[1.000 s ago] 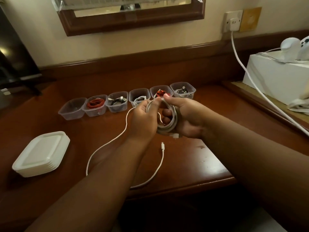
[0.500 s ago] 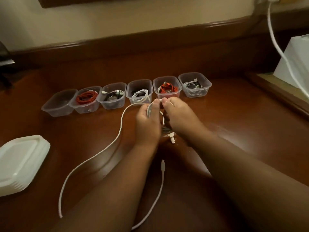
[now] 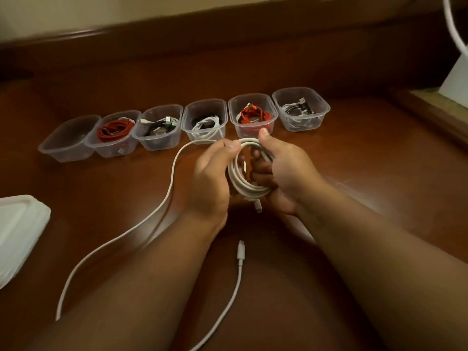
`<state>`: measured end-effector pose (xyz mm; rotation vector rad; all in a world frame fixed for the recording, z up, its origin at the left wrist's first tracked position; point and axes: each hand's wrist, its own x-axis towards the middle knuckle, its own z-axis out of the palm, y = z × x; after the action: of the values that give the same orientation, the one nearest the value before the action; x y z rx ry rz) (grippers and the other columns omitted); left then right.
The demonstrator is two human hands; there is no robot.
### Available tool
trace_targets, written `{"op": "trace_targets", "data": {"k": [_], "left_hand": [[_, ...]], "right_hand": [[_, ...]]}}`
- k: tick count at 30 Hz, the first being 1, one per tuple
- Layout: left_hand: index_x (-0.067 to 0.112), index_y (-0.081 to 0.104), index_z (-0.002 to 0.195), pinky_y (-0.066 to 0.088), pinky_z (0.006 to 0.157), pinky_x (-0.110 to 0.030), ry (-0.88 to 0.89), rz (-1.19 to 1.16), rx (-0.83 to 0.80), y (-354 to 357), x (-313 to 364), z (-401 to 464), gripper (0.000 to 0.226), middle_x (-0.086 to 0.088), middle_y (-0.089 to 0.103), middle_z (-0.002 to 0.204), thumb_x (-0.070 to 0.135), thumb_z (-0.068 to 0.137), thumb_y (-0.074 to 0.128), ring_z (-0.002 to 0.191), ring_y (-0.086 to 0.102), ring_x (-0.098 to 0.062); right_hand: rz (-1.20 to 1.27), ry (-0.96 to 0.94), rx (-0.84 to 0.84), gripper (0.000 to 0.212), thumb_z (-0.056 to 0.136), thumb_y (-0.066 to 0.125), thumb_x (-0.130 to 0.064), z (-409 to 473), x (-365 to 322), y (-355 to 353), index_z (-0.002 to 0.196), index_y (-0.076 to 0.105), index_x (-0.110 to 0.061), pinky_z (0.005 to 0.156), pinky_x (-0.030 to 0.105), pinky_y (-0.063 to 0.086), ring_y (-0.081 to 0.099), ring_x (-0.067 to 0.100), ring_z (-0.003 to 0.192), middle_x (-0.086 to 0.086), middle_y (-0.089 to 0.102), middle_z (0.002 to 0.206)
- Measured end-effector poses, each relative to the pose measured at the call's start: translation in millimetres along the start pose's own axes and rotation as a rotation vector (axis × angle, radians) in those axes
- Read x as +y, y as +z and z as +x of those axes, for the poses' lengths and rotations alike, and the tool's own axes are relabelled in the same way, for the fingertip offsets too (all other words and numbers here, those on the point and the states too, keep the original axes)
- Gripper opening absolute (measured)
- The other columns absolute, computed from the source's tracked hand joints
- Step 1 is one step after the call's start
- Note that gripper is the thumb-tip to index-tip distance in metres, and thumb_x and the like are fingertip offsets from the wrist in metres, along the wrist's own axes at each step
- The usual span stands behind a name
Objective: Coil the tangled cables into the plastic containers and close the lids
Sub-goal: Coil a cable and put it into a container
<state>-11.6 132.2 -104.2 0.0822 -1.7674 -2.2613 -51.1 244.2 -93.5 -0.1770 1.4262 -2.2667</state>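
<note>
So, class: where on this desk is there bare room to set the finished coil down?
Bare wood lies right of the right hand, below the rightmost container, and between the lid stack and the empty container. The loose cable crowds the left-centre.

Surface: dark reddish-brown wooden tabletop (image 3: 367, 158), polished, with soft glare patches toward the right side. A raised wooden back ledge (image 3: 228, 29) of the same colour ran along the far edge, with a rounded top. Above it stood a plain cream wall (image 3: 76, 13), unmarked. At right, a lower wooden step or side shelf (image 3: 428, 107) with a pale inset top carried a white box (image 3: 455, 79), only partly in view. A thick white cord (image 3: 453, 24) hung down in the upper right corner. Lighting was dim and warm.
</note>
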Motion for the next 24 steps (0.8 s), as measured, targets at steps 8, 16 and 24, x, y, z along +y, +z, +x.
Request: {"op": "trace_targets", "data": {"k": [8, 16, 24], "left_hand": [[0.018, 0.070, 0.087, 0.049, 0.063, -0.028, 0.052, 0.104, 0.024, -7.6, 3.1, 4.3, 0.017, -0.002, 0.065, 0.075, 0.016, 0.096, 0.056, 0.066, 0.058, -0.014], [0.014, 0.070, 0.089, 0.054, 0.067, -0.019, 0.231, 0.299, -0.020, -0.1, 3.0, -0.4, 0.018, 0.007, 0.072, 0.076, -0.003, 0.090, 0.065, 0.073, 0.067, -0.006], [0.021, 0.076, 0.101, 0.046, 0.086, -0.039, -0.153, 0.132, -0.211, -8.6, 5.7, -1.4, 0.033, -0.008, 0.073, 0.099, 0.023, 0.079, 0.052, 0.093, 0.065, -0.018]], "right_hand": [[0.011, -0.001, 0.046, 0.048, 0.104, 0.040, -0.041, -6.8, -13.9, -6.0, 0.064, 0.045, -0.014, 0.040, 0.016, 0.017, 0.022, 0.004, 0.033, -0.008, 0.031, 0.043], [0.268, -0.113, -0.041, 0.050, 0.105, 0.033, -0.043, -11.0, -14.9, -4.4, 0.065, 0.044, -0.016, 0.037, 0.017, 0.019, 0.018, 0.006, 0.035, -0.007, 0.026, 0.044], [-0.261, -0.337, 0.206, 0.044, 0.107, 0.035, -0.038, -8.6, -11.2, -6.2, 0.081, 0.065, -0.018, 0.081, 0.054, 0.059, 0.070, 0.032, 0.079, 0.014, 0.067, 0.078]]}}
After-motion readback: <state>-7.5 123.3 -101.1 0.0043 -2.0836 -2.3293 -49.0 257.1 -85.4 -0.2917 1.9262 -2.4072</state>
